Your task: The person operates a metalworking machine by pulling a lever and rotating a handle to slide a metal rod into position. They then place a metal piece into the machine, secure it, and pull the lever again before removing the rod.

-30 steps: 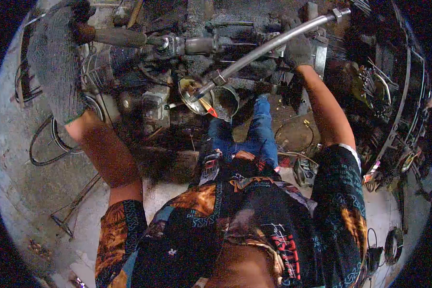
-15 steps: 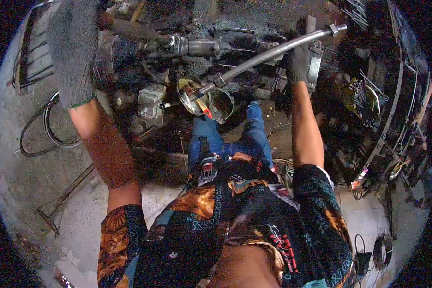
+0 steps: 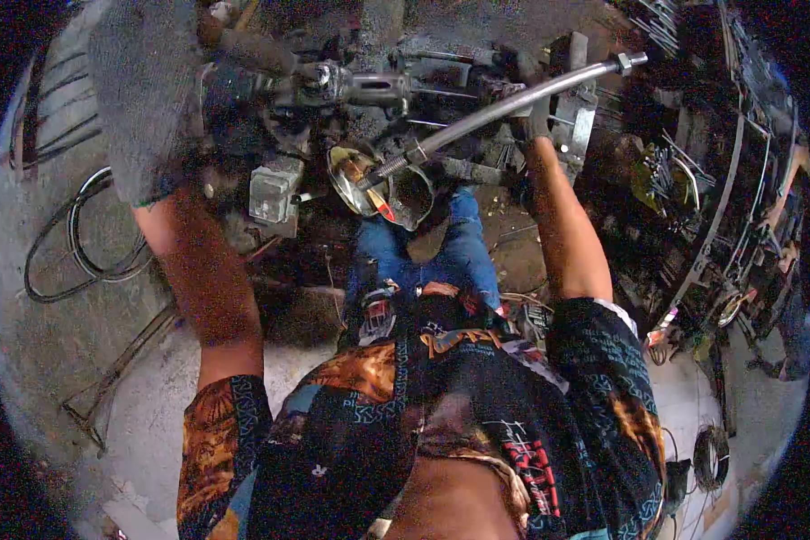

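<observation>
My left hand (image 3: 144,99), in a grey knitted glove, reaches up at the upper left; its fingers are blurred or outside the view. My right hand (image 3: 535,103), also gloved, is beside the dark machine's right part, behind the long steel rod (image 3: 504,106); its fingers are hidden. The rod slants across the view, with a nut (image 3: 623,61) near its upper end and a threaded lower end over a round metal dish (image 3: 346,175). A red-and-yellow piece (image 3: 382,207) lies in the dish. A horizontal metal shaft (image 3: 378,88) lies between my hands.
Another gloved hand (image 3: 261,54) touches the machine at the top. A grey metal box (image 3: 274,193) stands left of the dish. Looped cable (image 3: 76,234) lies on the left floor. Bars and a metal frame (image 3: 733,216) fill the right side, near a container of metal pieces (image 3: 666,180).
My right hand has moved left and slightly up, behind the rod. My left hand has shifted slightly and is more blurred. The view has moved a little.
</observation>
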`<control>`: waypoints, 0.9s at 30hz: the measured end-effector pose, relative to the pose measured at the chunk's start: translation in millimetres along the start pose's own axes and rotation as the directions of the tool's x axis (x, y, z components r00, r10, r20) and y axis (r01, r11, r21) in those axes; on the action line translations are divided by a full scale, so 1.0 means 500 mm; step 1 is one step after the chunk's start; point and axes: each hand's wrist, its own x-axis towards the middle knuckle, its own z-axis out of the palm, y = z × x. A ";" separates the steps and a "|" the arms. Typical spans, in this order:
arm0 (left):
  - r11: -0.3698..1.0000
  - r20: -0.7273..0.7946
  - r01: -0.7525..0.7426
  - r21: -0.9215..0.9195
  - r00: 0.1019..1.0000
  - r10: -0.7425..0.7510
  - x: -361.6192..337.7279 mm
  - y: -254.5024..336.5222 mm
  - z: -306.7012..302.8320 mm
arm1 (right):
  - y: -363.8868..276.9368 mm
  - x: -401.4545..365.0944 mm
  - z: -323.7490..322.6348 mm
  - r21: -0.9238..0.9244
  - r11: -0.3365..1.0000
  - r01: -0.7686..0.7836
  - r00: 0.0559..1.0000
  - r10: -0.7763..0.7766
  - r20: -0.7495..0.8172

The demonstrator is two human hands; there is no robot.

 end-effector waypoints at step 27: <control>0.986 0.003 -0.057 -0.156 0.998 0.059 -0.013 -0.017 -0.011 | 0.000 -0.017 0.070 -0.800 0.318 0.509 0.784 -0.555 0.279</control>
